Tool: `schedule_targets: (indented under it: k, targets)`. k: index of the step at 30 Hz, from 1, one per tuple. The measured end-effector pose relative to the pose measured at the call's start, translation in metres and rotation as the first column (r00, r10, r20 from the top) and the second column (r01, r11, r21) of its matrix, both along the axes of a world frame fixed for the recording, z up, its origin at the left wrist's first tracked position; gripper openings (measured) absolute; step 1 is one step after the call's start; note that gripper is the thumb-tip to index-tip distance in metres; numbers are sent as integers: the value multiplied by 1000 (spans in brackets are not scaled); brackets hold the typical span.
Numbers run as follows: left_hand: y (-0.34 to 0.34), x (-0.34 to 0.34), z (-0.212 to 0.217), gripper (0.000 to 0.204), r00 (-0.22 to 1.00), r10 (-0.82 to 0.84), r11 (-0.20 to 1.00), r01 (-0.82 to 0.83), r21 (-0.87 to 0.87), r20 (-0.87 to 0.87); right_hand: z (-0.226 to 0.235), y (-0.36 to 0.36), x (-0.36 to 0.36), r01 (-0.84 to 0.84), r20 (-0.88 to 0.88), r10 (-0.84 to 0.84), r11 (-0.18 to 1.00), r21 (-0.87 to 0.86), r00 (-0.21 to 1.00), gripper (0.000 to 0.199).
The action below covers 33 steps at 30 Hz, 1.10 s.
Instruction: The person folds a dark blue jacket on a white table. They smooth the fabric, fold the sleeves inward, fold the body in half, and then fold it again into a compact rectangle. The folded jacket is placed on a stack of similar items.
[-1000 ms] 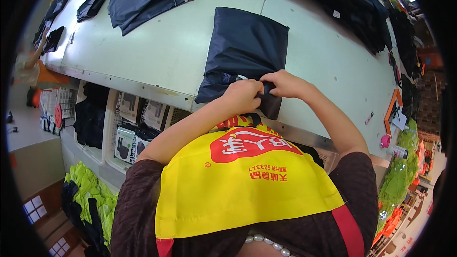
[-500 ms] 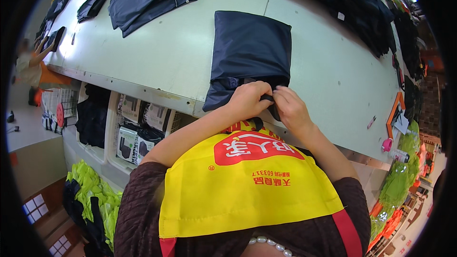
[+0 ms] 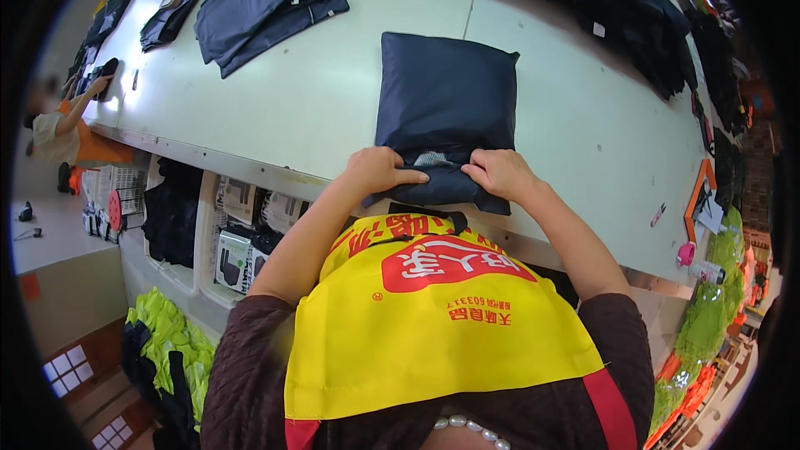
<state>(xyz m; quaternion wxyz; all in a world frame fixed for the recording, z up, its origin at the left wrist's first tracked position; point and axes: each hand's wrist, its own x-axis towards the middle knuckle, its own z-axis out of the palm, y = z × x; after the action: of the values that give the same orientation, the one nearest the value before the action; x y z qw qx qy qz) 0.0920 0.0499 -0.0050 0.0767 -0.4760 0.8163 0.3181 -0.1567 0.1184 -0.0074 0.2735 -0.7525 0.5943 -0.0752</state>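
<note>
A dark navy fabric pouch (image 3: 447,92), nearly square and padded-looking, lies on the pale table near its front edge. Its near end is gathered in a loose fold, where a patch of light grey mesh or lining (image 3: 432,158) shows. My left hand (image 3: 377,173) pinches the left side of that near edge, thumb lying along the fabric. At the right side, my right hand (image 3: 502,173) is closed on the same edge between thumb and fingers. The fingertips under the fabric are partly hidden.
Folded dark garments (image 3: 267,8) lie on the table at the far left. A long heap of dark clothing (image 3: 575,4) covers the far right. An orange frame (image 3: 700,200) sits at the right edge. White bins (image 3: 208,242) hold boxed goods below. Another person (image 3: 71,121) works at far left.
My hands have moved apart from the middle of the near edge to its two sides. The near fold is spread wider, and light mesh shows. The person at far left has shifted into fuller view.
</note>
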Motion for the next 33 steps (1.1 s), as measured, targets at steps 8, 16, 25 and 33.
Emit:
schedule_targets:
  k: [8,16,25,33]
  targets:
    - [31,10,7,26,921,-147,893,-33,-448,-360,24,14,18,117,53,-104,879,-462,993,26]
    - [20,-11,9,15,794,-488,725,138,-674,-362,39,-3,29,159,-212,-208,961,-224,955,49]
    - [36,-10,9,14,829,-400,761,63,-645,-391,38,-28,5,-161,-86,137,881,-445,987,9]
    - [30,-27,-26,14,866,-271,889,58,-454,-420,8,-36,52,-206,-191,114,782,-589,975,7]
